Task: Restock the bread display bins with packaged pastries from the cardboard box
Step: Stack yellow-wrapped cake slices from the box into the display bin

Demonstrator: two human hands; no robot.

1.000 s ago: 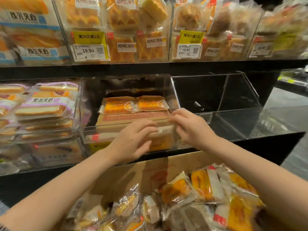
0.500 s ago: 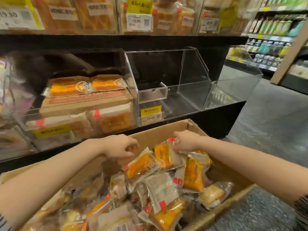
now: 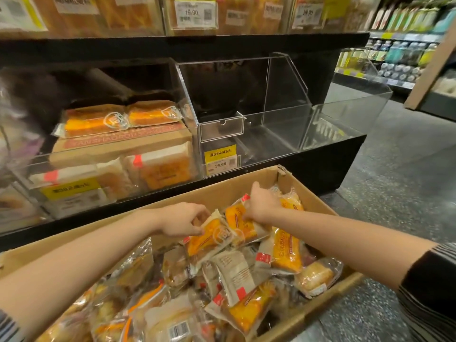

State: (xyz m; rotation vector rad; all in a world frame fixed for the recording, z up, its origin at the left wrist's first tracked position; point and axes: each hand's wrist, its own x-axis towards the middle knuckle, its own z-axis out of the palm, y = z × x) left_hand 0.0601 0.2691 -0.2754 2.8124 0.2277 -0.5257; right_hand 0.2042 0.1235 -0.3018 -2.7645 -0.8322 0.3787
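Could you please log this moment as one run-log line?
left hand: grips pastry pack | right hand: on another pack | both inside cardboard box

A shop, a supermarket bakery aisle: clear acrylic display bins [image 3: 283, 114] on black shelving, yellow price tag [image 3: 220, 157] reading 19.90 on the bin front, bottled goods on shelves [image 3: 404, 45] far right of the bins.

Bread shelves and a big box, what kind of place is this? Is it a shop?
Most likely a supermarket's bakery aisle. Yellow price tags hang on clear display bins, packaged pastries fill a cardboard box, and bottled drinks line shelves in the next aisle.
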